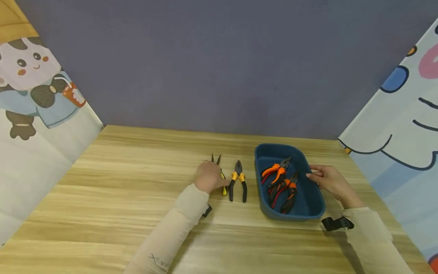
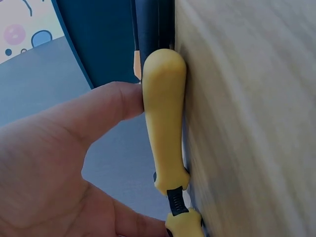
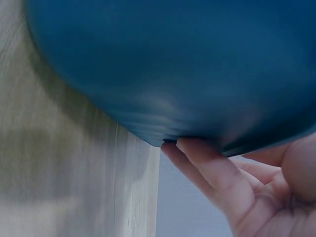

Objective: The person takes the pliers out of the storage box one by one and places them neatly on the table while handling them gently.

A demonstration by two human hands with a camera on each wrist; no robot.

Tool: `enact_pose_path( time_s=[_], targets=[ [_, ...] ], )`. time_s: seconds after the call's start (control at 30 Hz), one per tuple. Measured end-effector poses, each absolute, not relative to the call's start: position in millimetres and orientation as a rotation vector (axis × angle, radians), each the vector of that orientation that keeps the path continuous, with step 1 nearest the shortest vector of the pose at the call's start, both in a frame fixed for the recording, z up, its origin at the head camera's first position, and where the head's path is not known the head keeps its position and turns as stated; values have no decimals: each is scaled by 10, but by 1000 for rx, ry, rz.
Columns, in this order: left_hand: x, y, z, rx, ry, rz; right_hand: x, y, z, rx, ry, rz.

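My left hand (image 1: 208, 177) is over the long-nose pliers (image 1: 224, 190), thumb and fingers on the yellow handles (image 2: 165, 118). The dark pointed jaws lie spread on the table beyond my fingers; much of the tool is hidden under the hand. Just right of it lie combination pliers (image 1: 234, 176) with yellow-and-black handles, apart from my hand. My right hand (image 1: 330, 182) grips the right side of a blue plastic bin (image 1: 308, 203), thumb at the rim and fingers (image 3: 212, 160) against the outer wall. Inside, several orange-handled pliers (image 1: 289, 196) lie together at the left.
The wood-grain table (image 1: 119, 182) carries everything. A grey wall panel (image 1: 212, 68) rises behind it. Cartoon-printed cloths hang at the left (image 1: 41, 91) and right (image 1: 400, 114). A black strap (image 1: 337, 223) is on the right wrist.
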State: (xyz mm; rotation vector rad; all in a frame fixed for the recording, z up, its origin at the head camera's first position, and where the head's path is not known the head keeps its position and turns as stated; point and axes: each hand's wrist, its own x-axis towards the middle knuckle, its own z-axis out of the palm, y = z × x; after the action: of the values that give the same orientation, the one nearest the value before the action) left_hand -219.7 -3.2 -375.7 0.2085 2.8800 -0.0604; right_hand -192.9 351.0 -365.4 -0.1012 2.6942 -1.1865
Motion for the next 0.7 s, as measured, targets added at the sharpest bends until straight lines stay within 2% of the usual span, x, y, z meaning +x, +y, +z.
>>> enact_pose_path(
  time_s=[0.7],
  targets=[
    [-2190, -59, -3725, 180, 2871, -34, -1936, 3515, -3692, -96, 2688, -1220]
  ],
)
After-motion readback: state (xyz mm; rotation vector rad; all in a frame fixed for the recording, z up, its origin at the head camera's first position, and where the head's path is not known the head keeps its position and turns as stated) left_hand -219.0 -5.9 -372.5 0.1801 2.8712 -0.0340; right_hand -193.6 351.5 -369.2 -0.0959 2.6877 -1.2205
